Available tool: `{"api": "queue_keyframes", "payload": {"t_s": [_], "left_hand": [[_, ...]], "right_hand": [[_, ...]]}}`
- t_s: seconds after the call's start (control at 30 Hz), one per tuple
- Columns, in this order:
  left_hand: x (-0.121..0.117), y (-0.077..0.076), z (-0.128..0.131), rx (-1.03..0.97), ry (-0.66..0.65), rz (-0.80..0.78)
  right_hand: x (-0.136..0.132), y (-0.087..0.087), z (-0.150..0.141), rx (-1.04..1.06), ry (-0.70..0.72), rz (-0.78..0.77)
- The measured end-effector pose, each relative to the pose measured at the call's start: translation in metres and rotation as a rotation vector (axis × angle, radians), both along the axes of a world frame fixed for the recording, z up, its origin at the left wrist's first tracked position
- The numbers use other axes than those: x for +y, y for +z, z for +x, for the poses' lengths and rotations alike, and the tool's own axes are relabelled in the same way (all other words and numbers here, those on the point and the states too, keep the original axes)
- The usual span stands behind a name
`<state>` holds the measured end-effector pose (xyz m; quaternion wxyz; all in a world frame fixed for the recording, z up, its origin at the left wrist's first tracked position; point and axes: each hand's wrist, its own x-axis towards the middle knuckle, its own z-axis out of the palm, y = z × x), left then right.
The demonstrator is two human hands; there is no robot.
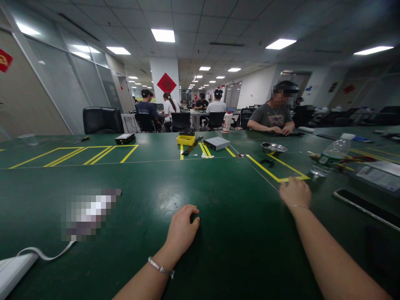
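Note:
My left hand point(183, 227) rests on the green tabletop point(134, 258), fingers loosely curled. A gap shows between thumb and forefinger, with nothing visible in it. My right hand point(295, 193) is farther forward, by the front corner of a yellow tape outline point(265, 170). Its back faces me and the fingers bend away out of sight, so what they hold, if anything, is hidden. Beyond it lie a small black curved piece point(267, 163) and a shiny metal bowl point(273, 147). To its right stand a clear plastic bottle point(333, 156) and a dark-screened phone point(368, 207).
A blurred-out object point(92, 214) with a white cable lies left. A yellow bin point(186, 140) and a grey box point(216, 143) stand farther back, near a white bottle point(228, 122). A grey metal case point(379, 177) is at right. Across the table sits a person point(273, 114).

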<state>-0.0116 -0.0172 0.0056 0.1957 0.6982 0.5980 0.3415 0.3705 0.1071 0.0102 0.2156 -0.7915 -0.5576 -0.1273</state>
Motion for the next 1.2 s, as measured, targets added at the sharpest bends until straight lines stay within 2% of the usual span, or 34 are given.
{"api": "queue_keyframes", "payload": {"t_s": [0.07,0.17,0.27,0.37,0.47,0.67,0.83,0.97,1.03,1.07,1.2], "left_hand": [[0.000,0.000,0.000,0.028,-0.003,-0.005],[-0.001,-0.001,0.001,0.109,-0.001,0.000],[-0.002,-0.003,0.003,0.226,0.013,0.018],[-0.004,-0.007,0.004,0.340,0.048,0.031],[-0.005,-0.009,0.004,0.444,0.046,0.005],[-0.007,-0.010,0.004,0.544,-0.003,-0.051],[-0.006,-0.008,0.003,0.526,-0.018,-0.066],[-0.004,-0.006,0.001,0.442,-0.019,-0.074],[-0.004,-0.004,-0.001,0.383,-0.021,-0.079],[-0.004,-0.003,-0.001,0.352,-0.020,-0.080],[-0.003,0.001,-0.002,0.217,-0.015,-0.094]], "right_hand": [[-0.002,0.010,-0.040,-0.040,0.143,-0.021],[-0.019,0.018,-0.113,-0.027,0.501,-0.159],[-0.052,0.015,-0.178,-0.002,0.819,-0.324],[-0.084,0.007,-0.216,-0.009,1.008,-0.452],[-0.100,0.002,-0.228,-0.034,1.079,-0.549],[-0.099,0.002,-0.224,-0.052,1.104,-0.583],[-0.098,0.006,-0.222,-0.043,1.154,-0.581],[-0.080,0.018,-0.207,0.016,1.280,-0.556],[-0.063,0.024,-0.187,0.051,1.194,-0.468],[-0.054,0.026,-0.172,0.046,1.076,-0.400],[-0.024,0.028,-0.093,-0.076,0.340,-0.161]]}}
